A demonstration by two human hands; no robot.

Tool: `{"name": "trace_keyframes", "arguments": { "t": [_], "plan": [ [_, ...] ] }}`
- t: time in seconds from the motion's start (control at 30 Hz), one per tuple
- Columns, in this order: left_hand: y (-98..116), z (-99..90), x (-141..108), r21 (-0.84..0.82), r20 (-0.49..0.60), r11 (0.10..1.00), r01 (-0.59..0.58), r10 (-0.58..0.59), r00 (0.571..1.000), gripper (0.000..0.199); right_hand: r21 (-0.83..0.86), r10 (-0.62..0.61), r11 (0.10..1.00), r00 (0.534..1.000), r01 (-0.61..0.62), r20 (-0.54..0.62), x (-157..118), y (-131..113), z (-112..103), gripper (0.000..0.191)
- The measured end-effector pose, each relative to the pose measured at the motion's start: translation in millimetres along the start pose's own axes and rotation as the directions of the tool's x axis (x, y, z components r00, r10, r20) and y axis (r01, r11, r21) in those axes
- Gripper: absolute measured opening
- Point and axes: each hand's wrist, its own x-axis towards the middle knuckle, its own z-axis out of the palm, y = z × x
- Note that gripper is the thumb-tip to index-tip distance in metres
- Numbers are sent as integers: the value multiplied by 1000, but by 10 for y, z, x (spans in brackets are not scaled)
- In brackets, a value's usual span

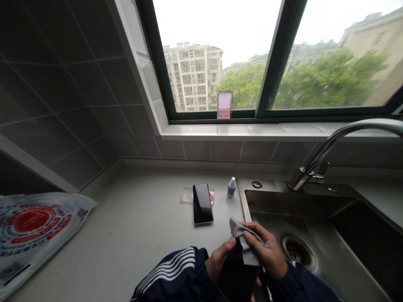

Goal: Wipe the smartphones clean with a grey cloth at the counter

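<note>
the person's left hand [218, 261] is curled round a black, flat, slab-shaped device [234, 279], its thumb along the upper left edge and fingertips showing at the far side. the right hand [270, 251] is pinched closed on a soft light-grey cloth [251, 253], with the thumb on top; the cloth folds over the device's upper right part, touching it. both hands and the device are held up in front of the left edge of the stainless-steel sink [244, 193]. on the pale, smooth counter [126, 228], left of that edge, a small white-capped bottle with a blue label [231, 188] stands upright near the sink's back left corner. farther left lies a glossy black phone [202, 204], resting partly over a clear plastic case [186, 201]. a white plastic bag with red and black print [40, 230] lies at the counter's left side.
</note>
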Motion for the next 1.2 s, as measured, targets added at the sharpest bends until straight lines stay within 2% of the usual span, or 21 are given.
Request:
{"name": "trace_keyframes", "arguments": {
  "t": [0.2, 0.33, 0.57, 0.87, 1.2],
  "plan": [
    [11, -34, 2, 19, -29, 997, 73, -72, 997, 93, 58, 46, 997, 998, -48, 46, 4, -2, -3, 42],
    [23, -12, -8, -10, -39, 997, 83, -83, 996, 84, 44, 74, 996, 997, -76, 35, 4, 34, -17, 43],
    [41, 46, -5, 15, -98, 997, 80, -79, 992, 84, 26, 98, 995, 994, -99, 38, 48, 133, -52, 39],
    [19, 39, -24, 11, -55, 1000, 8, -7, 998, 79, 57, 137, 989, 990, -138, 8, 60, 173, -57, 41],
    [3, 9, 5, -9, -17, 1000, 18, -18, 1000, 78, 205, 194, 952, 966, -228, 173, 71, 176, -63, 43]
  ]
}}
